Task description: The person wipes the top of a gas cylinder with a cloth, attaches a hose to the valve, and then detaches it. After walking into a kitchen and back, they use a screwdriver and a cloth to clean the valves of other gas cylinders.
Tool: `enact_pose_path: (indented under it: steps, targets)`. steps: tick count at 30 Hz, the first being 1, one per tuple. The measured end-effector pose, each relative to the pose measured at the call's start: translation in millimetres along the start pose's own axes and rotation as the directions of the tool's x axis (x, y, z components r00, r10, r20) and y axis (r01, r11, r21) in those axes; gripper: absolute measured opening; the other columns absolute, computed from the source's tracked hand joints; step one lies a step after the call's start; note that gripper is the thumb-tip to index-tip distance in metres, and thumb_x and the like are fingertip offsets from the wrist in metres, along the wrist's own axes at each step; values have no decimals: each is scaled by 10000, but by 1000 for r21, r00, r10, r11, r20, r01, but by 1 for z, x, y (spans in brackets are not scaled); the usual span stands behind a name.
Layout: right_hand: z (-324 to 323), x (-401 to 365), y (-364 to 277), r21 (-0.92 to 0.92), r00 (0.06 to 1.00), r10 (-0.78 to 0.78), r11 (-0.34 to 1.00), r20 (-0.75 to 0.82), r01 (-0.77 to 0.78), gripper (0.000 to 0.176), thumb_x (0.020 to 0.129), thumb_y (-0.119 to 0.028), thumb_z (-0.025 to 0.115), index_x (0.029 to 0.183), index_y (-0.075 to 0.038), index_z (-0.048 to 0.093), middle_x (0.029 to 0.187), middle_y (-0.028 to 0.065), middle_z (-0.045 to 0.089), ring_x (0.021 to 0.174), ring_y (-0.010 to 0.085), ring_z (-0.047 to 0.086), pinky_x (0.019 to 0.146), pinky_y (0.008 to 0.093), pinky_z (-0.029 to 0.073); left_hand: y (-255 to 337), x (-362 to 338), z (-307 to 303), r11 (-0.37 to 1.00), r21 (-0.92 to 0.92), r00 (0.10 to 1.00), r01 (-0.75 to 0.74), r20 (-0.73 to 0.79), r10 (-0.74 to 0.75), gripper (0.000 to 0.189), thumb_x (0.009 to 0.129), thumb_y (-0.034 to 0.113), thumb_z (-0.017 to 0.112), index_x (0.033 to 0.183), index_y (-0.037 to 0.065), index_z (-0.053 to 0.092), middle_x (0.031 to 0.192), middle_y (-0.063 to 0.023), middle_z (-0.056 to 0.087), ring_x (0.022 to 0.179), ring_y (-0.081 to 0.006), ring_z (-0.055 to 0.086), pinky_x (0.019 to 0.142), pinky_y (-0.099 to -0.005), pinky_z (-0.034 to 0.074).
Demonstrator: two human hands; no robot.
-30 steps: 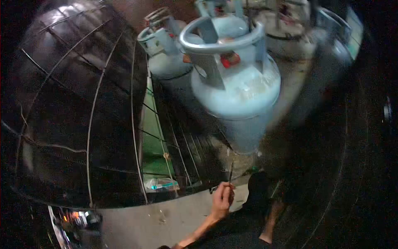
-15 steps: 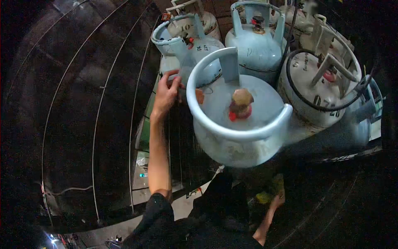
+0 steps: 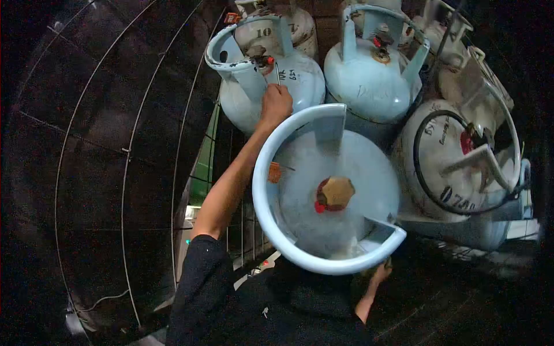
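My left hand (image 3: 278, 102) is closed in a fist beside the collar of a light-blue gas cylinder (image 3: 306, 86) with a red-marked valve. A thin, pale metal rod (image 3: 277, 74) sticks up out of this fist. Right in front of me is another light-blue gas cylinder (image 3: 369, 164), its valve covered by a brownish cap (image 3: 338, 191) with red below. An orange tag (image 3: 274, 172) hangs inside its collar. Low on the right, my right hand (image 3: 381, 273) is just past this collar's lower edge. Its fingers are partly hidden, and I cannot make out whether they hold anything.
More gas cylinders crowd the back, one light blue (image 3: 369, 75) and one marked 10 (image 3: 262, 33). At right a whitish cylinder (image 3: 430, 167) carries a black hose (image 3: 416, 155). Dark wire mesh (image 3: 124, 150) lines the left side.
My left hand has moved right and slightly up, closing into a fist. The near cylinder appears lower in view. My right hand is closer to its collar; the yellowish thing by it no longer shows.
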State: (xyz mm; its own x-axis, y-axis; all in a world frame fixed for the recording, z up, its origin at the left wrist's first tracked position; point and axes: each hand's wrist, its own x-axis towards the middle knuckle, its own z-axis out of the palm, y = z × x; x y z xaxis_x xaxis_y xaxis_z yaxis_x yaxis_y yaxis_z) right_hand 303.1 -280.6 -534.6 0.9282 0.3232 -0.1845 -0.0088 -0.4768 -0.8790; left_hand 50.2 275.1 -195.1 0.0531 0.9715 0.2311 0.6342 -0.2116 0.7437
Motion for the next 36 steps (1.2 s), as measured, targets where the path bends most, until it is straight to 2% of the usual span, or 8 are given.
enact_pose_path:
  steps: [3, 6, 20, 23, 24, 25, 29, 36]
  targets:
    - [0, 36, 16, -107, 980, -106, 986, 168, 125, 315, 899, -194, 556, 1090, 47, 625, 1062, 154, 653, 962, 246, 610, 889, 345, 446, -13, -6, 5, 994, 24, 993, -107, 59, 105, 347, 901, 226, 406, 885, -101, 521, 713, -266, 612, 515, -338, 617, 524, -429, 502]
    - [-1, 68, 14, 29, 944, -180, 983, 275, 179, 298, 886, -157, 562, 1100, 43, 616, 1064, 141, 641, 935, 244, 594, 861, 353, 451, 23, -11, 9, 915, -283, 955, 289, 22, -295, 319, 926, 230, 394, 915, -75, 489, 642, -183, 577, 448, -255, 580, 432, -374, 482]
    - [-23, 96, -19, 43, 931, -117, 993, 345, 108, 297, 889, -158, 555, 1122, 22, 602, 1136, 162, 611, 969, 253, 593, 878, 372, 461, 16, 7, 46, 765, -585, 924, 270, -68, -377, 247, 926, 227, 427, 878, -10, 474, 588, -103, 525, 401, -211, 514, 339, -344, 415]
    - [-26, 82, 0, -443, 913, -259, 811, 314, 383, 285, 890, -122, 557, 1155, -23, 594, 1161, 134, 599, 988, 253, 582, 896, 390, 460, 19, 18, 57, 629, -717, 898, 300, -11, -440, 225, 924, 194, 428, 857, -13, 489, 604, -117, 549, 470, -266, 566, 414, -377, 476]
    - [-26, 76, 13, -396, 931, -205, 861, 302, 318, 286, 886, -127, 562, 1148, -19, 596, 1155, 137, 601, 985, 254, 583, 893, 389, 460, 1, 17, 69, 975, -216, 905, 47, -403, -133, 220, 923, 173, 416, 860, -21, 496, 614, -137, 557, 515, -302, 584, 480, -401, 497]
    - [-24, 71, 21, -311, 946, -144, 921, 291, 236, 288, 882, -133, 567, 1142, -15, 598, 1148, 140, 604, 982, 255, 584, 889, 388, 460, -17, 16, 79, 900, 422, 783, -104, -524, 336, 216, 921, 153, 405, 863, -30, 504, 623, -157, 565, 560, -338, 601, 546, -425, 518]
    - [-22, 44, 22, -176, 959, -29, 981, 281, 81, 297, 865, -156, 587, 1115, 2, 607, 1124, 154, 613, 970, 257, 588, 875, 383, 458, 9, -4, 37, 987, 108, 964, 120, -249, -90, 207, 864, 85, 448, 978, -87, 444, 748, -274, 614, 720, -409, 636, 676, -485, 515]
    - [-22, 19, -3, -94, 952, 86, 994, 295, -60, 325, 835, -195, 623, 1069, 31, 622, 1081, 178, 630, 949, 261, 595, 850, 375, 455, -8, -4, 11, 875, 476, 996, -90, 19, 93, 238, 901, 112, 441, 1015, -93, 402, 754, -289, 618, 717, -442, 628, 622, -480, 520]
